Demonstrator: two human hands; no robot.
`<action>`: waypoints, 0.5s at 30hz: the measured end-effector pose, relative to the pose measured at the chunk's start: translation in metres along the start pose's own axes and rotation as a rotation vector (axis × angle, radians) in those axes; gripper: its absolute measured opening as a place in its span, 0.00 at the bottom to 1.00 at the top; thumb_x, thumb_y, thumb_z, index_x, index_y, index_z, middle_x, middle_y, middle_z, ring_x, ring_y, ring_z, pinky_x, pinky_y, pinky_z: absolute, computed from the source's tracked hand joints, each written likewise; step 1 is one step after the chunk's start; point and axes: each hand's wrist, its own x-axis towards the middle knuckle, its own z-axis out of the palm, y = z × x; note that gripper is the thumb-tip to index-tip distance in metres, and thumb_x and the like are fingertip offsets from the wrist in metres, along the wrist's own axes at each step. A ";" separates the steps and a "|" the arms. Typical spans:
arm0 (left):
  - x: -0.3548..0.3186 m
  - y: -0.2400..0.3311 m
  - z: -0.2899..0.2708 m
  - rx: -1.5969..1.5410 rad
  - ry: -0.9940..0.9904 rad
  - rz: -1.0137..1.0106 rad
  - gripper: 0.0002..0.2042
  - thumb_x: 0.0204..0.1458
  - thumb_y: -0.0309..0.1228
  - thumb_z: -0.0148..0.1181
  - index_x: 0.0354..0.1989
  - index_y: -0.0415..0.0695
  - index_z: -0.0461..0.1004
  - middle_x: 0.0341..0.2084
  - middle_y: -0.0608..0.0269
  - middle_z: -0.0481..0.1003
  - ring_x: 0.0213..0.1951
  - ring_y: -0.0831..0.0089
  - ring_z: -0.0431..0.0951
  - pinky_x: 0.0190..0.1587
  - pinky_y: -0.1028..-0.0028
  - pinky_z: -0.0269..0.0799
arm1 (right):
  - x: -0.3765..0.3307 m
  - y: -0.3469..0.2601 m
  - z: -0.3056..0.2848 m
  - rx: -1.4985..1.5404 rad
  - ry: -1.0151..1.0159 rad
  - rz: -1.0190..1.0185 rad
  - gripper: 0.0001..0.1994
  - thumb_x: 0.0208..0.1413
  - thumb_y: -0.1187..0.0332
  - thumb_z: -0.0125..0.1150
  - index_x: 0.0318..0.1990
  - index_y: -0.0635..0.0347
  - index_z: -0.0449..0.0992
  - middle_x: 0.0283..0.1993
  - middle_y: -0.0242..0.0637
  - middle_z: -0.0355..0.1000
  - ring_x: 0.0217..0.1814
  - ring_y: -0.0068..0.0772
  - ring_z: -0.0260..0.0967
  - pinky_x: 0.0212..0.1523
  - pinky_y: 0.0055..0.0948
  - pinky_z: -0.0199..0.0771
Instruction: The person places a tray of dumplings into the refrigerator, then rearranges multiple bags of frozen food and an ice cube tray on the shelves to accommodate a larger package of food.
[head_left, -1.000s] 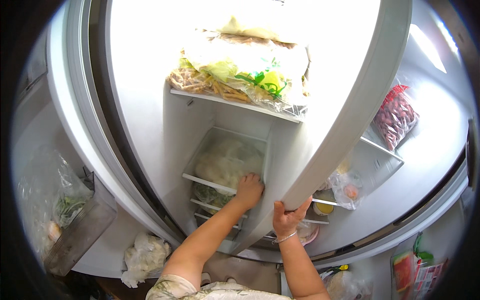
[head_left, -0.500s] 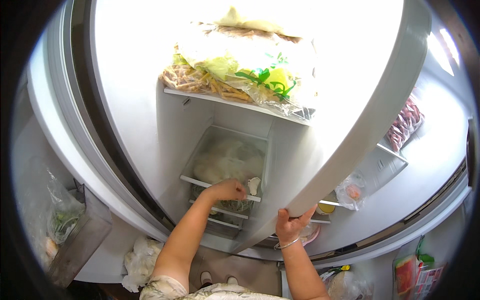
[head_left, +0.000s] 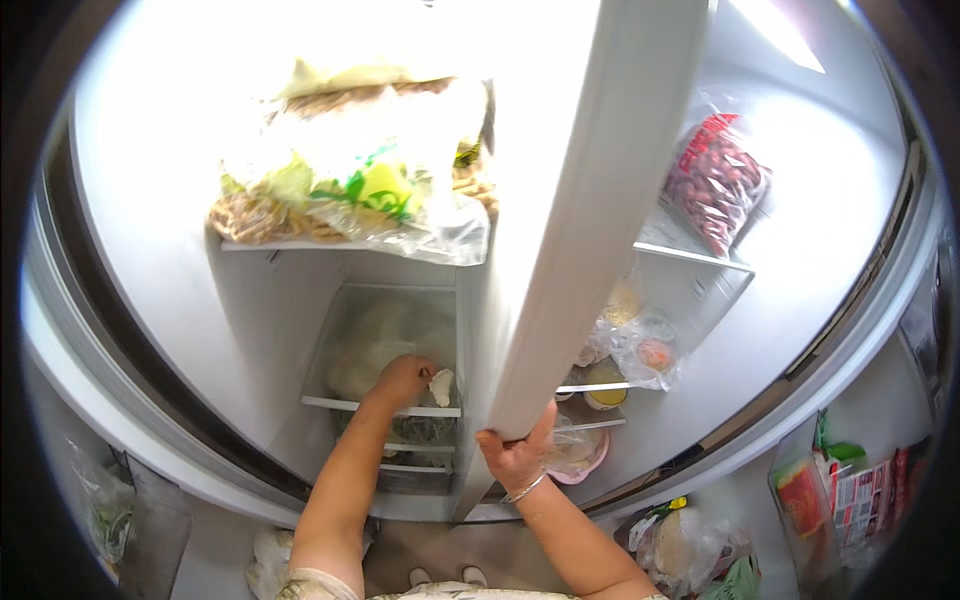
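Note:
My left hand point(head_left: 404, 380) reaches into the left compartment of an opened refrigerator. Its fingers are curled together at the upper edge of a small white scrap point(head_left: 441, 388), which looks like paper or peel, by the front right corner of a glass shelf point(head_left: 330, 403). A large pale bundle point(head_left: 365, 345), blurred by the glass, lies behind the hand. With thumb and fingers on either side, my right hand point(head_left: 518, 455) grips the lower front edge of the refrigerator's middle divider point(head_left: 575, 260). A bracelet circles that wrist.
Bagged vegetables point(head_left: 370, 195) fill the upper left shelf. To the right are a bag of dark red fruit point(head_left: 718, 185), a bagged orange item point(head_left: 655, 352) and a pink-rimmed bowl point(head_left: 580, 455). Open doors flank me, the right one holding packages point(head_left: 845, 495). Drawers point(head_left: 415, 478) sit below the glass shelf.
My view has swung to the right, showing more of the right compartment. My left hand has moved from the shelf's front edge up to the white scrap. My right hand stays on the divider.

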 end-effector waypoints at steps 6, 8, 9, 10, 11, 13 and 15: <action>0.017 -0.002 0.011 0.054 -0.059 0.039 0.06 0.41 0.29 0.57 0.28 0.43 0.75 0.27 0.54 0.75 0.32 0.58 0.76 0.34 0.63 0.69 | 0.003 0.007 -0.006 0.109 -0.013 -0.005 0.44 0.42 0.45 0.65 0.59 0.68 0.54 0.56 0.52 0.59 0.57 0.50 0.59 0.57 0.41 0.58; 0.012 -0.002 0.011 0.169 -0.034 0.033 0.06 0.41 0.29 0.56 0.27 0.42 0.75 0.27 0.53 0.75 0.32 0.56 0.75 0.35 0.62 0.69 | 0.005 0.005 -0.004 0.113 -0.014 -0.031 0.43 0.42 0.46 0.66 0.58 0.67 0.54 0.56 0.53 0.59 0.57 0.51 0.59 0.57 0.42 0.57; 0.008 0.000 0.011 0.225 -0.021 0.033 0.05 0.42 0.29 0.56 0.27 0.42 0.74 0.27 0.52 0.75 0.32 0.55 0.75 0.35 0.62 0.69 | 0.007 0.003 -0.004 0.112 -0.013 -0.045 0.43 0.42 0.46 0.66 0.58 0.67 0.54 0.56 0.53 0.59 0.57 0.52 0.59 0.57 0.43 0.57; 0.002 0.000 0.011 0.255 -0.016 -0.021 0.05 0.42 0.29 0.56 0.27 0.42 0.74 0.28 0.51 0.75 0.32 0.54 0.75 0.35 0.62 0.69 | 0.009 0.001 -0.004 0.103 -0.013 -0.055 0.43 0.42 0.46 0.66 0.58 0.67 0.55 0.56 0.53 0.59 0.57 0.52 0.59 0.58 0.43 0.57; -0.008 0.007 0.009 0.285 -0.015 -0.072 0.05 0.42 0.29 0.55 0.27 0.41 0.74 0.29 0.50 0.75 0.33 0.53 0.75 0.35 0.62 0.69 | 0.010 0.000 -0.007 0.091 -0.012 -0.061 0.43 0.42 0.47 0.66 0.58 0.67 0.55 0.57 0.53 0.59 0.57 0.53 0.59 0.58 0.43 0.56; -0.034 0.014 0.000 0.302 -0.049 -0.140 0.06 0.43 0.29 0.55 0.27 0.41 0.73 0.29 0.50 0.75 0.33 0.54 0.75 0.35 0.63 0.69 | 0.013 -0.005 -0.010 0.042 -0.026 -0.068 0.42 0.42 0.48 0.66 0.58 0.68 0.55 0.57 0.54 0.59 0.58 0.54 0.58 0.58 0.44 0.56; -0.065 0.024 -0.005 0.267 -0.124 -0.160 0.06 0.44 0.29 0.56 0.28 0.40 0.73 0.28 0.53 0.76 0.31 0.59 0.76 0.34 0.65 0.69 | 0.016 -0.002 -0.011 0.053 -0.004 -0.083 0.42 0.41 0.48 0.67 0.58 0.68 0.55 0.57 0.55 0.58 0.58 0.55 0.58 0.59 0.44 0.55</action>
